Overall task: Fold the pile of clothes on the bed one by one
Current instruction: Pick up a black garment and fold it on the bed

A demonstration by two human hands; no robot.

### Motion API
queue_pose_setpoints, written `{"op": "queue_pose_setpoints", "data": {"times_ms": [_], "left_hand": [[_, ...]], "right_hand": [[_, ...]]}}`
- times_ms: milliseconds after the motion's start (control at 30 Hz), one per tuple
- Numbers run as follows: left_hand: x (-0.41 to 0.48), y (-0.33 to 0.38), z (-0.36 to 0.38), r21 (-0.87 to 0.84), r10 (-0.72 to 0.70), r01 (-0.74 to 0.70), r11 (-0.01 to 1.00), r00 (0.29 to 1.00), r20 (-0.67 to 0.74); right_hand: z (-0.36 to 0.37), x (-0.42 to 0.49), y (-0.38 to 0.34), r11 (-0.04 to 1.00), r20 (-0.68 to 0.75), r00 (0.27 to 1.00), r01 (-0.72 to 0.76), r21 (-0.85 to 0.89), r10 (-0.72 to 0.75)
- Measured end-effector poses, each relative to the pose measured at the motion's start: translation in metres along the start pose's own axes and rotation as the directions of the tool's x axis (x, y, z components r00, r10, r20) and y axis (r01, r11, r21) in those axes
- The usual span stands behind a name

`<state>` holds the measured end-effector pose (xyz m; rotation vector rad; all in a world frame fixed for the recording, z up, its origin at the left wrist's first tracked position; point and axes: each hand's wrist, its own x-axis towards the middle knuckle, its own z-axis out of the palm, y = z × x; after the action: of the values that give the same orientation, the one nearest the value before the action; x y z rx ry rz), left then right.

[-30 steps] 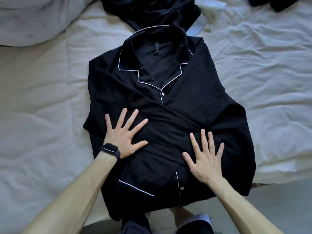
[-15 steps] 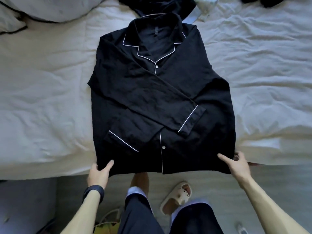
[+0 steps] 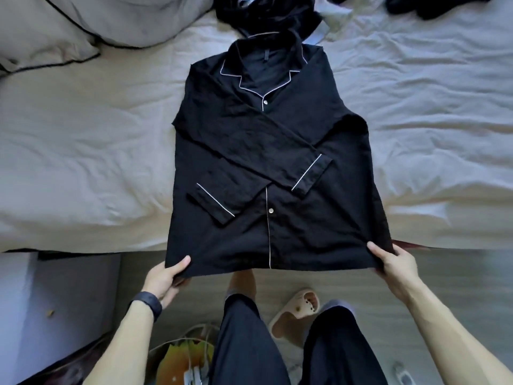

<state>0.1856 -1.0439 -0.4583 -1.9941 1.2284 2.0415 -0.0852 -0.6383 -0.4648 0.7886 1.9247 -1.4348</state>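
A black pyjama shirt (image 3: 274,140) with white piping lies collar-up on the bed (image 3: 83,151), both sleeves crossed over its front. Its hem hangs past the bed's near edge. My left hand (image 3: 166,279) pinches the hem's left corner, thumb on top. My right hand (image 3: 394,268) pinches the hem's right corner the same way. The hem is stretched taut between them, slightly lifted. More dark clothes (image 3: 266,15) are heaped just beyond the collar.
A pillow (image 3: 111,20) with black piping lies at the back left. Another dark garment (image 3: 433,5) sits at the back right. Below the bed edge are my legs, a beige slipper (image 3: 297,309) and a yellow bag (image 3: 186,359) on the floor.
My hands left the shirt's front, where they pressed flat, and came back to the hem corners. They now grip the corners and have pulled the hem taut and slightly up.
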Motion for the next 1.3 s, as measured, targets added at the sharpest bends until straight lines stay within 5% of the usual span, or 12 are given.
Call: {"op": "queue_pose_setpoints", "data": {"times_ms": [400, 800, 1300], "left_hand": [[-0.141, 0.042, -0.021, -0.327, 0.102, -0.161, 0.931, 0.976, -0.19], [-0.178, -0.008, -0.042, -0.455, -0.044, -0.058, 0.888, 0.976, -0.212], [-0.107, 0.232, 0.047, -0.292, 0.238, -0.262, 0.92, 0.964, -0.116]], "right_hand": [[-0.04, -0.142, -0.069, 0.957, -0.05, 0.995, 0.092, 0.274, -0.082], [-0.058, -0.188, -0.017, 0.935, -0.103, 0.986, -0.086, 0.344, 0.128], [0.039, -0.091, -0.221, 0.898, -0.105, 0.993, 0.004, 0.44, 0.047]]}}
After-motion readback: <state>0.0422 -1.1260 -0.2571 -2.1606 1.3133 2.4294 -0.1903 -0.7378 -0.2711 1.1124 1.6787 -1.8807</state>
